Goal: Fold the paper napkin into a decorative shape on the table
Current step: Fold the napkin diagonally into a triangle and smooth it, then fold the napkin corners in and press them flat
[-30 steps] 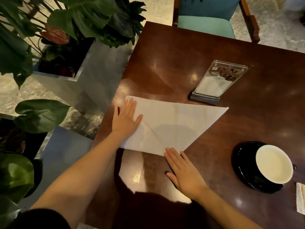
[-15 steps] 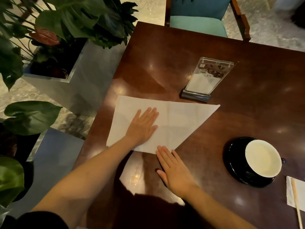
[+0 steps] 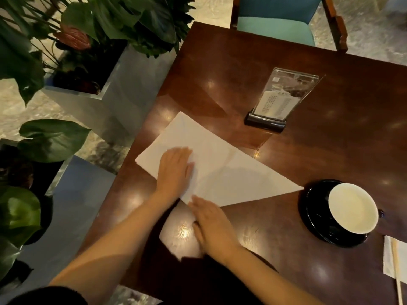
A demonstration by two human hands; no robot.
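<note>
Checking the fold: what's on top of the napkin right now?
The left hand lies flat on the napkin; fingertips of the right hand touch its near corner. The paper beneath them is hidden.

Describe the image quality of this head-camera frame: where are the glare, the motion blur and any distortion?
Head view: lamp glare spots the glossy table, brightest beside the right hand; the left hand is smeared by motion blur on the napkin, its fingers indistinct; the table's edges bow from the wide-angle lens; print on the menu stand is too soft to read.
</note>
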